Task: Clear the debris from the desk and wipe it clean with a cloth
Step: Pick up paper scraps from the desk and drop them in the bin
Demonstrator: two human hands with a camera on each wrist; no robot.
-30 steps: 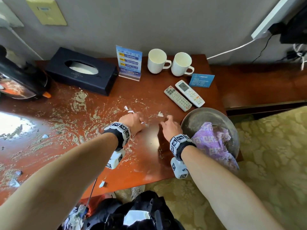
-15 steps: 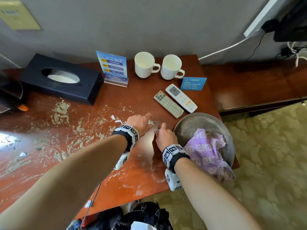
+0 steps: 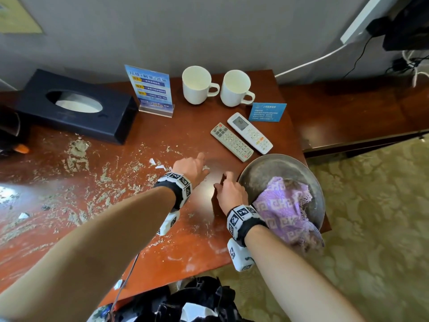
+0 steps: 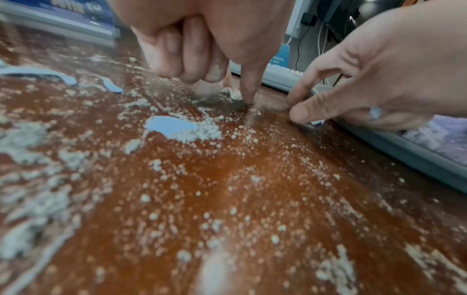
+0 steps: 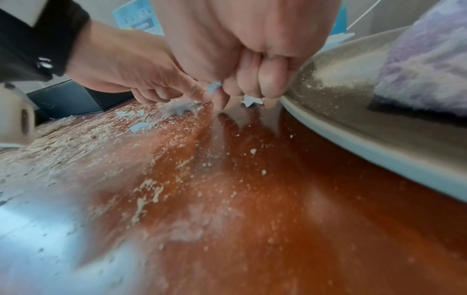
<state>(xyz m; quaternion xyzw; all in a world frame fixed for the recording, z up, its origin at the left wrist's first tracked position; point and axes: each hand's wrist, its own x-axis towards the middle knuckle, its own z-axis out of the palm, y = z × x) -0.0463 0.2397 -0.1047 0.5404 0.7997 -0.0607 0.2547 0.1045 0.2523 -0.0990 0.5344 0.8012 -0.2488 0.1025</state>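
Note:
The red-brown desk point(image 3: 185, 228) is strewn with pale crumbly debris point(image 3: 79, 154) and small white scraps point(image 3: 152, 161). My left hand point(image 3: 193, 167) is at mid-desk with three fingers curled. Its index finger and thumb pinch a white scrap point(image 4: 235, 93) against the wood. Just to the right, my right hand point(image 3: 229, 189) rests beside the metal basin point(image 3: 267, 168). Its fingers point(image 5: 252, 83) are curled round a pale scrap point(image 5: 214, 86), and another scrap point(image 5: 250, 100) lies under them. A purple patterned cloth point(image 3: 285, 210) lies in the basin and hangs over its near rim.
Two white mugs point(image 3: 197, 86), two remotes point(image 3: 232, 141), a blue card point(image 3: 267, 112), a standing sign point(image 3: 151, 89) and a black tissue box point(image 3: 74, 105) line the back. A dark kettle point(image 3: 11, 131) sits far left. A black bag point(image 3: 197, 300) lies below the front edge.
My left hand has reached forward to the white scrap that lay between the hands. The right hand stays by the basin. The head view has swung right.

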